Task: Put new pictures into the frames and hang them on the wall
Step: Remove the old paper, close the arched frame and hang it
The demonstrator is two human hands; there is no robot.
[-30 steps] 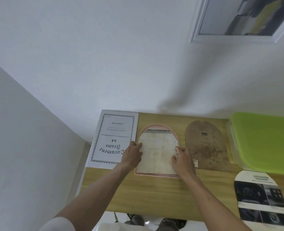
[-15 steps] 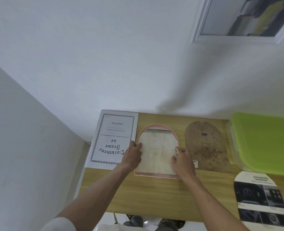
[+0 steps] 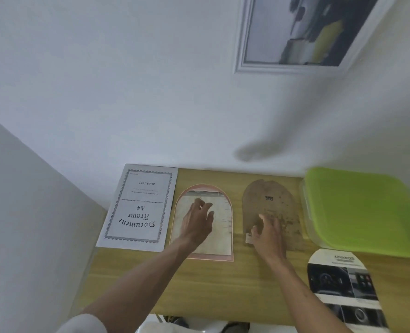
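An arch-shaped pink frame [image 3: 231,236] lies face down on the wooden table [image 3: 223,289], with a pale paper picture [image 3: 220,241] laid in it. My left hand [image 3: 198,219] rests on that paper with fingers spread. To the right lies the brown arch-shaped backing board [image 3: 273,195]. My right hand [image 3: 266,233] is on the board's lower left part, fingers curled at its edge near a small white tag [image 3: 248,237]. An arch-cut printed picture [image 3: 343,287] marked "ADVANCED" lies at the front right.
A white "Document Frame A4" sheet [image 3: 140,207] lies at the table's left end by the side wall. A box with a green lid [image 3: 365,210] stands at the right. A white-framed picture [image 3: 295,34] hangs on the wall above.
My right hand has left the frame's right edge and moved right onto the brown backing board. My left hand has slid from the frame's left edge onto the paper's middle.
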